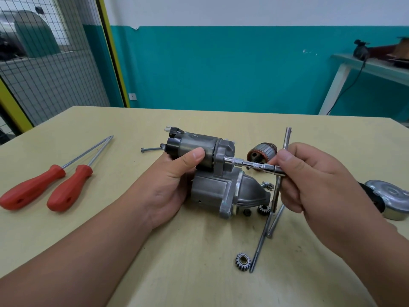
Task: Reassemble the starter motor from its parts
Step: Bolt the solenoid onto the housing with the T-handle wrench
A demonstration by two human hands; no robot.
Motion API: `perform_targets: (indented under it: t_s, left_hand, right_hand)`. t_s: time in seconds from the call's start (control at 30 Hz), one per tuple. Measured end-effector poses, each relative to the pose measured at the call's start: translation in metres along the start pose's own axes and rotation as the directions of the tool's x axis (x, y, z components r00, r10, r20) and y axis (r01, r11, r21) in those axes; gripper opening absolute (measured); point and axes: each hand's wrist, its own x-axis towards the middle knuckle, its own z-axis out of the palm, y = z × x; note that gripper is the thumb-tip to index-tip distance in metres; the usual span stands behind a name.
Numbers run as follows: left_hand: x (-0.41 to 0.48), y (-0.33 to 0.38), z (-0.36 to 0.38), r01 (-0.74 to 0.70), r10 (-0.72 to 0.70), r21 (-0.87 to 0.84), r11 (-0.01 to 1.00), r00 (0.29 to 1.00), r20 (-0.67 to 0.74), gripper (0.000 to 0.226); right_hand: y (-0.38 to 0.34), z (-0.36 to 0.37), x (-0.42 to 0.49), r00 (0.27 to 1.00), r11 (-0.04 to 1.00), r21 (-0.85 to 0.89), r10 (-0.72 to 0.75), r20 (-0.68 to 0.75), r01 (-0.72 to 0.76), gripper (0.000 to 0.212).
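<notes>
Bracing left hand [174, 180]: curled round the upper barrel of the grey cast-metal starter motor [212, 173], which rests mid-way across the pale wooden desk [110, 218]
Right hand [309, 176]: pinches the chrome T-handle socket wrench [254, 163], socket against the motor's flange
Handling: probably heavy, rigid, smooth; grip the barrel, not the black plastic connector [176, 130]

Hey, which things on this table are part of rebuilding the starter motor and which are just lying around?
Part of the job: starter motor, in left hand; T-handle wrench, in right hand; armature; loose gear; long bolts; metal cap.
Lying about: two red screwdrivers; items on the far shelf.
</notes>
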Motion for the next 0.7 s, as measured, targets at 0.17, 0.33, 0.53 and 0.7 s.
perform_targets:
  t_s: [0.17,0.33,0.53,0.7]
  left_hand:
    - [0.0,-0.001,0.001,-0.01,0.009,0.021,1.0,1.0,0.007,0.059]
    - [0.001,-0.001,0.001,-0.012,0.012,0.02,1.0,1.0,-0.002,0.06]
    - [0.001,-0.002,0.001,-0.013,0.013,0.039,0.999,1.0,0.0,0.06]
    - [0.001,-0.001,0.001,-0.013,0.014,0.043,0.999,1.0,-0.013,0.056]
  right_hand:
    - [0.004,0.007,-0.001,0.989,0.96,0.245,0.144,-0.017,-0.136,0.021]
    - [0.006,0.006,-0.002,0.995,0.989,0.144,-0.007,-0.096,0.021,0.039]
    - [0.008,0.001,0.002,0.995,0.957,0.275,0.073,0.068,-0.089,0.027]
    - [0.004,-0.011,0.006,0.942,0.894,0.372,0.135,0.308,-0.25,0.044]
